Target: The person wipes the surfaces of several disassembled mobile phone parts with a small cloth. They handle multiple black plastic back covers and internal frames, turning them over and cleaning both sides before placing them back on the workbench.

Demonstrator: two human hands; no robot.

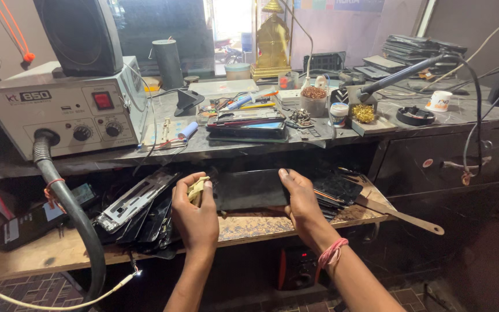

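A flat black phone panel (249, 189) is held level over the lower wooden shelf (249, 226). My left hand (196, 215) grips its left edge and also pinches a small folded yellowish cloth (197, 189) against it. My right hand (301, 203), with a pink thread band on the wrist, grips the right edge with the thumb on top.
A pile of phone frames and dark screens (140, 211) lies left of my hands, more screens (337, 192) to the right. A grey hot-air station (67, 107) with a thick hose (70, 214) stands upper left. Stacked phones (249, 124), small pots and a soldering iron (399, 75) sit on the upper counter.
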